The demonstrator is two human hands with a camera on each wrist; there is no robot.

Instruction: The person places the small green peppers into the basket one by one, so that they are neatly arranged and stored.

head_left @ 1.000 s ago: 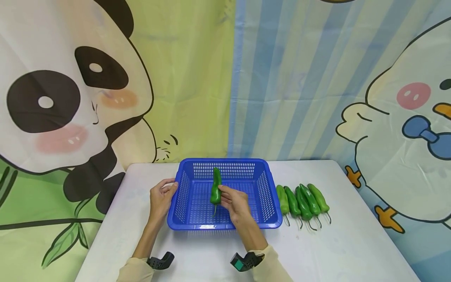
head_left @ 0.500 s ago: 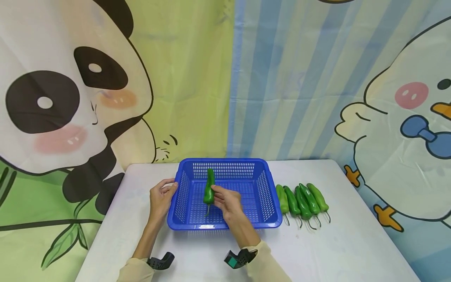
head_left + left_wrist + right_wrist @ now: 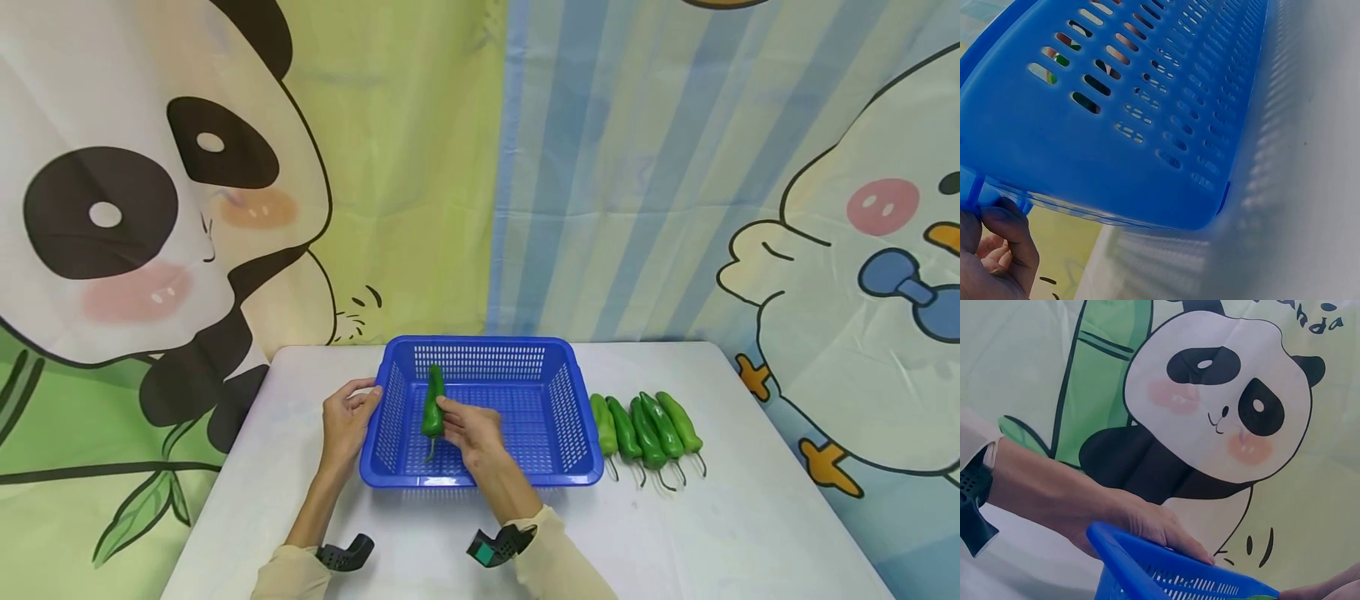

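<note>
My right hand (image 3: 474, 432) pinches a green chili pepper (image 3: 432, 408) between thumb and fingers, stem towards me, over the left part of the blue plastic basket (image 3: 480, 481). Whether the pepper touches the basket floor I cannot tell. At the basket's left rim, my left hand (image 3: 347, 425) grips the edge; in the left wrist view its thumb and curled fingers (image 3: 1013, 240) hold the rim beside the slotted wall (image 3: 1166, 119). The right wrist view catches just a sliver of the pepper (image 3: 1257, 598) above the rim.
Several green peppers (image 3: 648, 433) lie side by side on the white table (image 3: 712, 533), just right of the basket, stems towards me. Behind the table hangs a cartoon curtain (image 3: 420, 167) with a panda and a white bird.
My right hand has carried the pepper leftwards and slightly down above the basket. The left hand keeps its place on the rim, and the row of peppers is unmoved.
</note>
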